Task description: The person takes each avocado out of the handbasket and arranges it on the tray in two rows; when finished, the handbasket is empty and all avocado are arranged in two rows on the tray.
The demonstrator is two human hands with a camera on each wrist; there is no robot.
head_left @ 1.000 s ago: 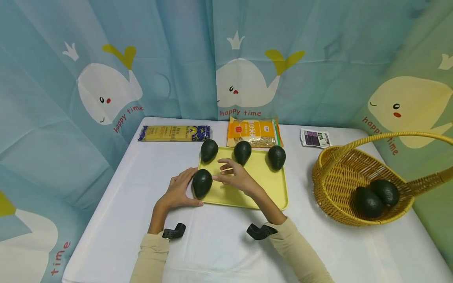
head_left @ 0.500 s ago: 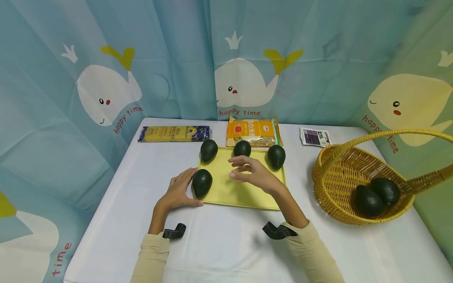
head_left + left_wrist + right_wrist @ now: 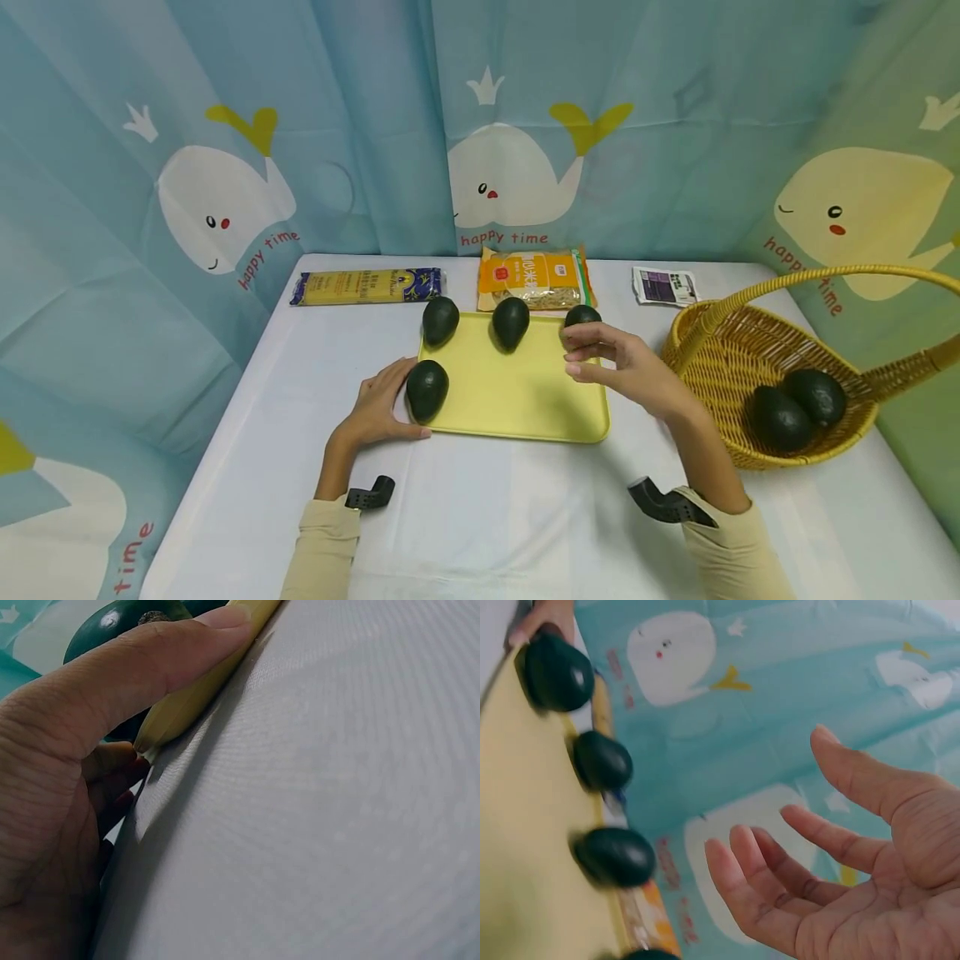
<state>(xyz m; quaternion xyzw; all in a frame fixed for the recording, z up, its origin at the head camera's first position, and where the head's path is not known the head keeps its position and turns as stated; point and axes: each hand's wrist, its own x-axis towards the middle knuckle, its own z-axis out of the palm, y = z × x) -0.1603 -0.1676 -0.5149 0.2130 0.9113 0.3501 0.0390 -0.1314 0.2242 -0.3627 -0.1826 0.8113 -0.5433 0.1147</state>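
Observation:
My left hand (image 3: 377, 407) holds the near left corner of a yellow tray (image 3: 517, 392). In the left wrist view its thumb (image 3: 161, 660) lies along the tray rim and the other fingers bend at the corner. Just inside that corner, beside the hand, sits a dark green avocado (image 3: 427, 390). Three more avocados line the far edge: one at the left (image 3: 440, 322), one in the middle (image 3: 511, 323) and one at the right (image 3: 581, 316), partly covered by my right hand (image 3: 630, 372). That hand hovers over the tray's right side, fingers loosely bent, holding nothing.
A wicker basket (image 3: 693, 367) with a tall handle stands at the right, with two avocados (image 3: 782, 418) inside. Behind the tray lie a yellow-and-blue pack (image 3: 367, 286), an orange bag (image 3: 534, 279) and a small purple-and-white sachet (image 3: 665, 287). A whale-print curtain (image 3: 375, 125) hangs behind.
My right hand has moved right, from beside the near left avocado across the tray to its right side, with nothing in it. The left hand stays at the tray corner.

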